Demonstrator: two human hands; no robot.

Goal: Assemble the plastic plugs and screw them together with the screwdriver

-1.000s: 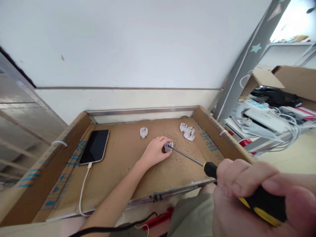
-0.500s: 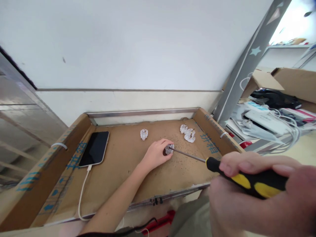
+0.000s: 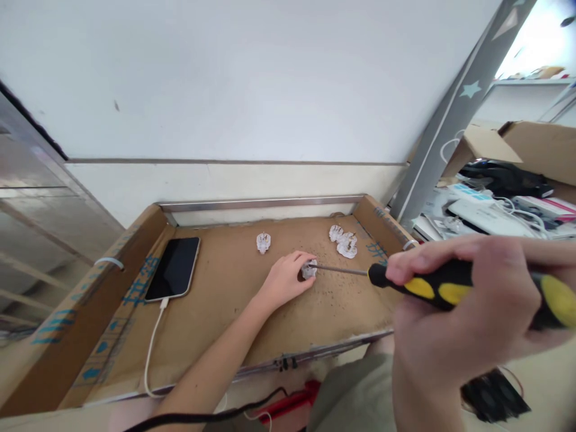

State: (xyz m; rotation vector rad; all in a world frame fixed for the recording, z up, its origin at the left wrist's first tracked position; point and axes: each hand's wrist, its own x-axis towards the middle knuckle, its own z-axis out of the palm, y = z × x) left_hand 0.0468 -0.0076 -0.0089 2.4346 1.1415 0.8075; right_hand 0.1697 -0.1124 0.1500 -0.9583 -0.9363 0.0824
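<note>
My left hand (image 3: 285,277) pinches a small clear plug piece (image 3: 309,270) against the cardboard surface, right of the tray's middle. Close to the camera, my right hand (image 3: 468,300) is wrapped round the black and yellow handle of a screwdriver (image 3: 339,270). The shaft points left and its tip meets the piece between my left fingers; the exact contact is too small to tell. Behind my left hand lies another clear plug piece (image 3: 263,242). More clear pieces with metal pins (image 3: 346,245) lie together toward the back right.
A phone (image 3: 173,268) with a white cable lies at the left of the cardboard-lined tray (image 3: 148,225). Small dark specks dot the cardboard near my left hand. At the right are a power strip (image 3: 486,219), cables and an open box (image 3: 544,150). A white wall stands behind.
My right hand has turned and risen a little with the screwdriver, whose shaft now lies flatter. My left hand and the piece it holds have barely moved.
</note>
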